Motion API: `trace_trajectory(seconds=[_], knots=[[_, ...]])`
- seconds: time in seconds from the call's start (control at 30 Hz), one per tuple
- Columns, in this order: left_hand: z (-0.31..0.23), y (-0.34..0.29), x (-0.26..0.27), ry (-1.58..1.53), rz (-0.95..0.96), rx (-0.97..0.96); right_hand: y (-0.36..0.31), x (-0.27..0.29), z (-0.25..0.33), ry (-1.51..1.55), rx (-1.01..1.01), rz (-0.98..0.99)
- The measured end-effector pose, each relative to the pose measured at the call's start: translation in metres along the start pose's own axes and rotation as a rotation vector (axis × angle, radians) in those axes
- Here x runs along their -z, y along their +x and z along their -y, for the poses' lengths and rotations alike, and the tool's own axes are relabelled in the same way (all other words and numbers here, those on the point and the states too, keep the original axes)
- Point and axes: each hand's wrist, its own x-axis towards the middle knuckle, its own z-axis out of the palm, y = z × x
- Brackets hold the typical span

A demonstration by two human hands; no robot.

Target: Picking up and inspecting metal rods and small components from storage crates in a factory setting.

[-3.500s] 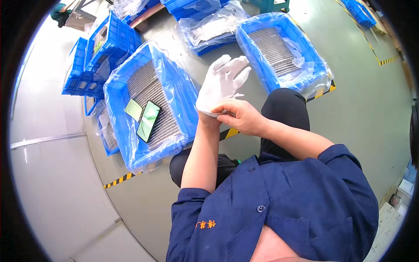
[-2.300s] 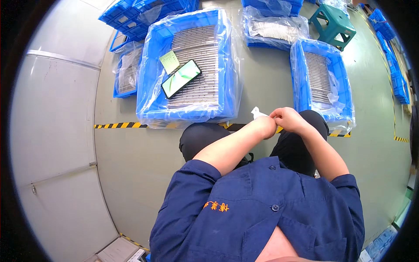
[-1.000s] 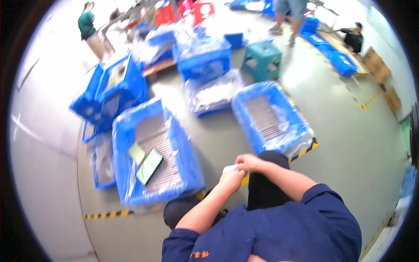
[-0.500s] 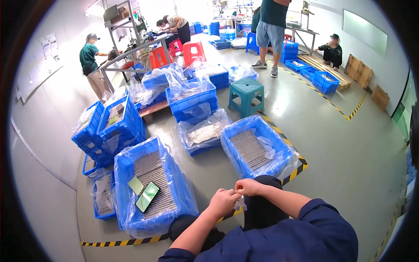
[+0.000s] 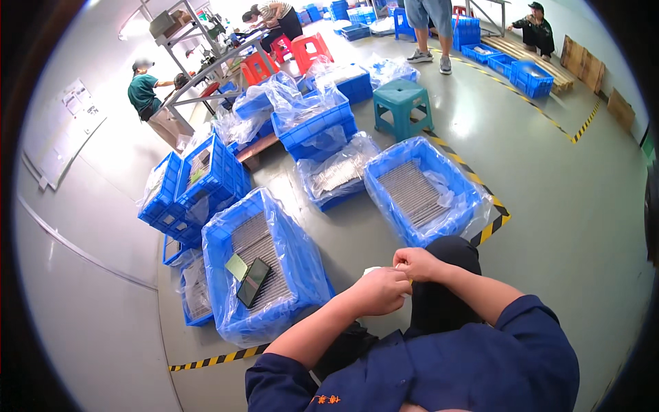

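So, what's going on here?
A person's bare left hand and right hand are together, holding a white item mostly hidden by the fingers. To their left, a plastic-lined blue tub holds rows of metal rods; a dark-screened phone and a yellow-green note lie inside.

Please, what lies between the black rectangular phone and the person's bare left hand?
From phone to left hand, the head view shows metal rods, the blue plastic crate wall, then grey floor.
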Motion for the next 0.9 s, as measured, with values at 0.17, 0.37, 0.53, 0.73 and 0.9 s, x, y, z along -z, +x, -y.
trace_trajectory(seconds=[0.17, 0.37, 0.53, 0.73, 0.9], knots=[[0.002, 0.014, -0.009, 0.231, 0.188, -0.019, 0.015, 0.014, -0.009, 0.480, -0.175, -0.102], [0.061, 0.028, -0.038, 0.113, -0.284, 0.651, 0.040, 0.032, -0.021, 0.521, -0.106, -0.329], [0.123, 0.022, -0.057, -0.220, -0.390, 0.698, 0.062, 0.014, -0.020, 0.151, 0.068, -0.439], [0.154, 0.080, -0.049, -1.525, -0.871, 0.945, 0.066, 0.038, -0.017, 0.363, -0.016, -0.382], [0.155, 0.093, -0.046, -1.702, -1.000, 0.703, 0.062, 0.041, -0.032, 0.734, -0.017, -0.278]])
